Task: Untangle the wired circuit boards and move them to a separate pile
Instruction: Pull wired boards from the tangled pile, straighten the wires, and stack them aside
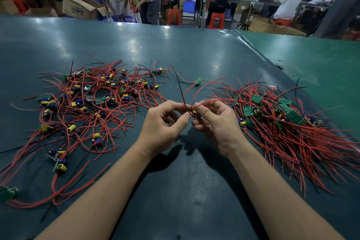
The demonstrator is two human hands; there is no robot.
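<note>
From the head camera, the only containers in sight are brown cardboard boxes (81,6) on the floor beyond the far edge of the dark teal table mat (175,54); their contents cannot be made out.

Over the middle of the mat, the left hand (161,128) and the right hand (218,124) meet around one small circuit board with a yellow capacitor and red and black wires (194,112). The left thumb and forefinger are closed on its wires, and the right hand's fingertips are closed on the board itself. Its red and black leads rise and curl away above the knuckles.

To the left of the hands lies the loose tangled heap of red-wired boards with yellow and blue parts (87,103), spread wide, some boards straying toward the near left edge. To the right lies the tidier pile of green boards with their red wires swept toward the near right (282,119), just beside the right hand. A single green board with red and black leads (198,81) rests alone on the mat between the two heaps, beyond the hands. People work at benches in the background, with red plastic stools (174,16) among them.
</note>
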